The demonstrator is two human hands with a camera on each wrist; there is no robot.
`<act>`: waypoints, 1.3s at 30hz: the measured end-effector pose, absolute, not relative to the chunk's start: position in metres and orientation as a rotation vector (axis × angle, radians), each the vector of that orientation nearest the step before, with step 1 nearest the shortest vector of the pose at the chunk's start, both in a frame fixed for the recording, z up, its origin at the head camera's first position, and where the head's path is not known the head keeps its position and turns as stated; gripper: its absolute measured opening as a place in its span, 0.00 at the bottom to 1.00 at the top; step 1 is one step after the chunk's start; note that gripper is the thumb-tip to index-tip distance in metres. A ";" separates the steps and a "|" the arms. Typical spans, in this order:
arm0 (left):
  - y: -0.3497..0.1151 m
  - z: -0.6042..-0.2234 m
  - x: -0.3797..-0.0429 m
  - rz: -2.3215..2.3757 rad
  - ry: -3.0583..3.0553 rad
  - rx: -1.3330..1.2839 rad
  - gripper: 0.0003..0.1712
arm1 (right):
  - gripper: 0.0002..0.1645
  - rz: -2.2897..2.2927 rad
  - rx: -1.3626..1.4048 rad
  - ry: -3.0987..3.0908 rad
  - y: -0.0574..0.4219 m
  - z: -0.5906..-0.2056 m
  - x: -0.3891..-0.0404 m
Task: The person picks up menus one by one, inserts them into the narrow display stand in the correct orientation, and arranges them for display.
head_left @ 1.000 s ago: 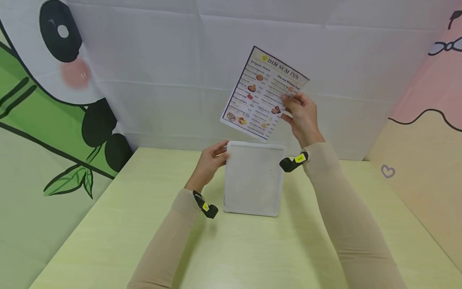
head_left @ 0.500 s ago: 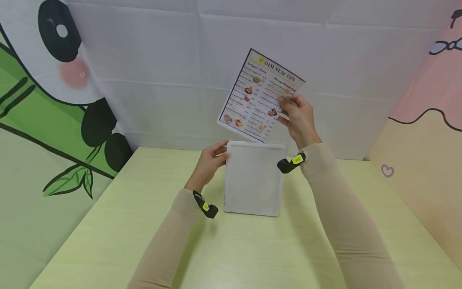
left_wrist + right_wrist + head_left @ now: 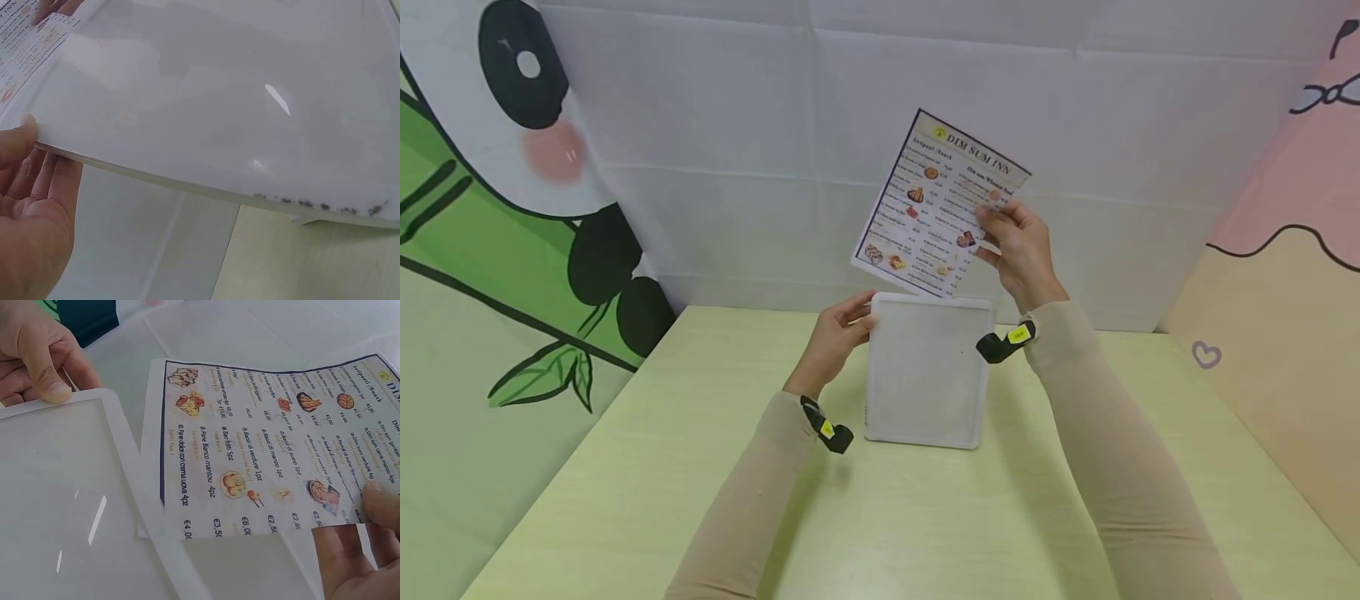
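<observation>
A white-framed clear panel, like a sign holder (image 3: 927,375), stands on the table, leaning slightly back. My left hand (image 3: 832,343) pinches its upper left edge, thumb on the front and fingers behind, as the left wrist view (image 3: 37,206) also shows. Dark specks dot the panel's side edge in that view. Above the panel, my right hand (image 3: 1021,254) pinches a printed paper menu (image 3: 936,204) headed "DIM SUM INN" by its right edge. The menu is tilted, its lower corner right at the panel's top edge; whether it has entered the panel I cannot tell.
The pale wood-look table (image 3: 895,525) extends around the panel. Behind it hangs a white cloth backdrop (image 3: 737,167). A panda-and-bamboo picture (image 3: 527,275) covers the left side, and a pink and beige wall (image 3: 1292,317) closes off the right.
My right hand has brought the menu a little down and to the left, its lower corner meeting the panel's top. The left hand and the panel have stayed in place.
</observation>
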State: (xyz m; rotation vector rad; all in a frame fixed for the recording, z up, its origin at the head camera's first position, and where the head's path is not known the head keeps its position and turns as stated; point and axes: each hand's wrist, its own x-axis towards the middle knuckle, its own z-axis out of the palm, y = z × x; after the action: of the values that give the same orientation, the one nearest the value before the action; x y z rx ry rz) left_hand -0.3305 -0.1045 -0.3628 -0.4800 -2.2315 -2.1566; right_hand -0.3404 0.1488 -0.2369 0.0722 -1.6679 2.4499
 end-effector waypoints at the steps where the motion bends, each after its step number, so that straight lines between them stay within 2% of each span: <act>1: -0.104 -0.363 -0.331 -2.161 -2.229 -0.476 0.28 | 0.13 2.450 0.072 -1.669 0.149 -0.237 -0.341; 30: -0.112 -0.356 -0.342 -2.106 -2.255 -0.500 0.28 | 0.18 2.427 0.122 -1.718 0.156 -0.246 -0.342; 39: -0.113 -0.355 -0.342 -2.112 -2.260 -0.485 0.28 | 0.15 2.423 0.104 -1.716 0.159 -0.246 -0.342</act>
State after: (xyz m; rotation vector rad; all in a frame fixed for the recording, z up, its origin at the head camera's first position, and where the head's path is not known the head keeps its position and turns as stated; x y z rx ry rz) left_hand -0.3416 -0.1128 -0.3553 -0.4849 -2.2603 -2.1120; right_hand -0.3420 0.1593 -0.2456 0.1038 -1.7160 2.4226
